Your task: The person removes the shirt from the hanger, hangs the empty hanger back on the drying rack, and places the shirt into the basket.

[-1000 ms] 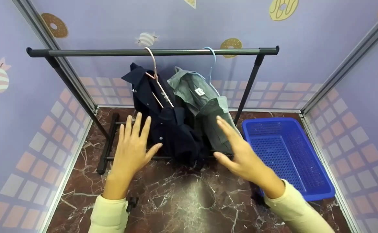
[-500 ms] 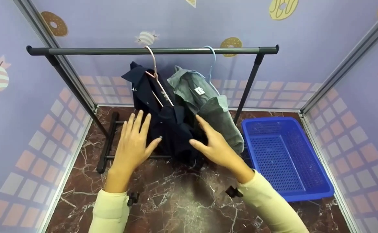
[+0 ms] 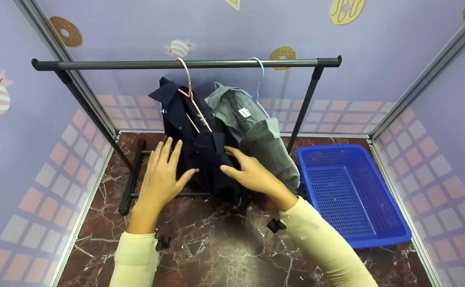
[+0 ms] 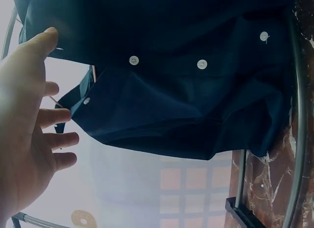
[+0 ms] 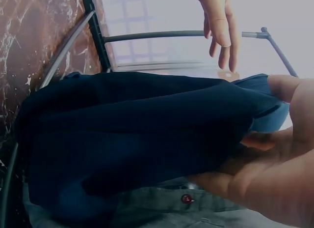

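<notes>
A navy shirt [image 3: 210, 159] with pale buttons hangs on a pink hanger [image 3: 189, 77] in the head view. Just left of it, my left hand [image 3: 161, 175] has its fingers spread and holds nothing; the left wrist view shows the shirt's buttons [image 4: 202, 64] beyond that hand. My right hand [image 3: 254, 173] is at the shirt's right side, thumb in front and fingers reaching behind its edge. In the right wrist view the thumb [image 5: 283, 88] touches the cloth near the collar, without a clear pinch. Behind the right hand hangs a grey-green shirt [image 3: 272, 155] on a blue hanger [image 3: 261, 75].
A black clothes rack [image 3: 128, 65] carries both hangers on its top bar. A blue plastic basket [image 3: 387, 191] stands on the brown marbled floor [image 3: 204, 247] at the right. Patterned lilac walls [image 3: 224, 36] enclose the sides and back.
My right hand has moved left from in front of the grey-green shirt to the navy shirt's right side. The left hand has stayed nearly in place, fingers spread.
</notes>
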Tool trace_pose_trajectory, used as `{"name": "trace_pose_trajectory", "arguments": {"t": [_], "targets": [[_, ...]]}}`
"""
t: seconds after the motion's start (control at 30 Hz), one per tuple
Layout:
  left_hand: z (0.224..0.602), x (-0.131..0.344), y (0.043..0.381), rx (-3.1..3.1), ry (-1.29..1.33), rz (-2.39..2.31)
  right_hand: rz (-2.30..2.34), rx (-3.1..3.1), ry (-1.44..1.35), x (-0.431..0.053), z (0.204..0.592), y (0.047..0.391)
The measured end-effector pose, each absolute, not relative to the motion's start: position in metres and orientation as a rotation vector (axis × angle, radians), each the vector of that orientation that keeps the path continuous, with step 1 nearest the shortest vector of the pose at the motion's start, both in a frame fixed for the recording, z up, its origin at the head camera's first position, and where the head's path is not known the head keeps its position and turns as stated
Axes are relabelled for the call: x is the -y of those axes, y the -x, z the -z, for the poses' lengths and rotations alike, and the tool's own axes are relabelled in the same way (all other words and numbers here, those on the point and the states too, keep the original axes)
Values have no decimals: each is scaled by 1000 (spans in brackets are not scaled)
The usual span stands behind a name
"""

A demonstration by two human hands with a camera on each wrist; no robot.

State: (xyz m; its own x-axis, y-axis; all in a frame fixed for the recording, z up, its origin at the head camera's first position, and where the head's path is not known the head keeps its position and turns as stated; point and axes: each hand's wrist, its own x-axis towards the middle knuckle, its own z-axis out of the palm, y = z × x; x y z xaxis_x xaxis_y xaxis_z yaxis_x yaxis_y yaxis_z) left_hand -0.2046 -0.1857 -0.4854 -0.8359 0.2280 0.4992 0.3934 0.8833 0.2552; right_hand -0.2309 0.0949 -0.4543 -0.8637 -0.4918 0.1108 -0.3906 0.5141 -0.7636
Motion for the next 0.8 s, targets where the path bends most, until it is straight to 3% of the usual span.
{"name": "trace_pose_trajectory", "arguments": {"t": [0.8], "targets": [[489,199,204,2609,398,556,1696,-2020,401,-91,443,251]]}}
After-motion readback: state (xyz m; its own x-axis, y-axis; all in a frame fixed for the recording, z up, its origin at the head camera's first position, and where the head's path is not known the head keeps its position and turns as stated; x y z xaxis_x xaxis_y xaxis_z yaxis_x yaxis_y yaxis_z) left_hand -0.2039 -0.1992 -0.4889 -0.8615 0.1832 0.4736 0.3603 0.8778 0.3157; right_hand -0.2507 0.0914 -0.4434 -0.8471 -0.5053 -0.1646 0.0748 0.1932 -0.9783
